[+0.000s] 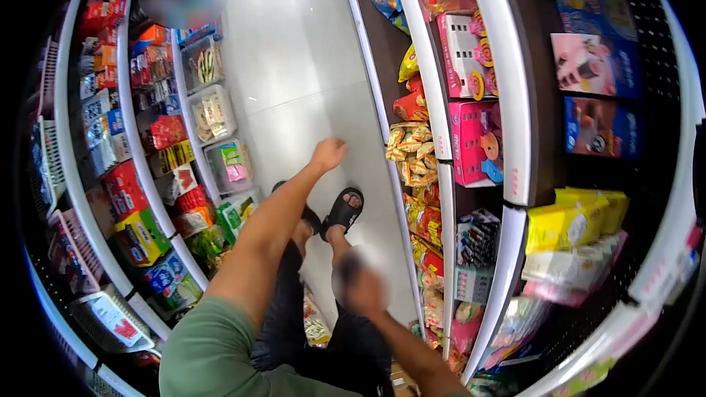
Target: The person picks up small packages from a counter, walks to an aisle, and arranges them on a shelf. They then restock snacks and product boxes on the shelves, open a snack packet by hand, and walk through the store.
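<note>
One of my arms, in a green sleeve, reaches forward over the aisle floor. My left hand (pixel 329 154) at its end is closed, with nothing plainly visible in it, above the pale tiles (pixel 294 66). Lower down, my right hand (pixel 365 290) is near my leg and is covered by a blur, so its fingers and anything in them are hidden. Below the hands are my feet in black sandals (pixel 344 210) and my dark trousers (pixel 278 316).
Shelves with colourful packets (pixel 125 190) and clear plastic bins (pixel 213 113) line the left side. On the right, shelves hold snack bags (pixel 412 151), pink boxes (pixel 474 143) and yellow packs (pixel 573 224). A blurred shape is at the top left.
</note>
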A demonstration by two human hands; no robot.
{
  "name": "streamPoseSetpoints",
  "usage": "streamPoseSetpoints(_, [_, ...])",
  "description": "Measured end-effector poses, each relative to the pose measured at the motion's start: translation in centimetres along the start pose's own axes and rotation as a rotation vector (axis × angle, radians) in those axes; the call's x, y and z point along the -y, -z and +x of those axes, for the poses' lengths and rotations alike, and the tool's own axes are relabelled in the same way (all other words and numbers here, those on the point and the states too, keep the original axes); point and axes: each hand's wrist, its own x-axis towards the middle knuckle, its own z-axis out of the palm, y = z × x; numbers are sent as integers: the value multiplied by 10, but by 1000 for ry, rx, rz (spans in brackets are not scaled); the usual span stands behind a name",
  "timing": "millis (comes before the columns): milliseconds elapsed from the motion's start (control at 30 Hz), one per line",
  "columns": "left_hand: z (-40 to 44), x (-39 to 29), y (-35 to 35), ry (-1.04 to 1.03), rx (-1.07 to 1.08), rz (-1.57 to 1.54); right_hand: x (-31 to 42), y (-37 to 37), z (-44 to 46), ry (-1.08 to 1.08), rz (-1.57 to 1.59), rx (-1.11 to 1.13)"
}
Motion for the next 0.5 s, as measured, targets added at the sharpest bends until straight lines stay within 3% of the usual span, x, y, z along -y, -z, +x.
streamPoseSetpoints(100, [66, -59, -56, -115, -62, -126, -14, -9, 5, 44, 170, -310])
streamPoseSetpoints(167, [91, -88, -74, -193, 56, -11, -21, -12, 8, 18, 197, -244])
streamPoseSetpoints(300, [134, -99, -110, -104, 204, 179, 5, 44, 5, 9, 212, -408])
streamPoseSetpoints(367, [135, -92, -112, -334, 102, 270, -1, 47, 5, -28, 208, -389])
streamPoseSetpoints(433, [131, -79, -118, -291, 140, 276, 3, 44, 6, -59, 219, -336])
streamPoseSetpoints(467, [116, -77, -119, -304, 75, 245, -30, -21, 5, 37, 171, -481])
streamPoseSetpoints(500, [92, -70, -117, -397, -92, 124, -41, -34, 6, 47, 120, -379])
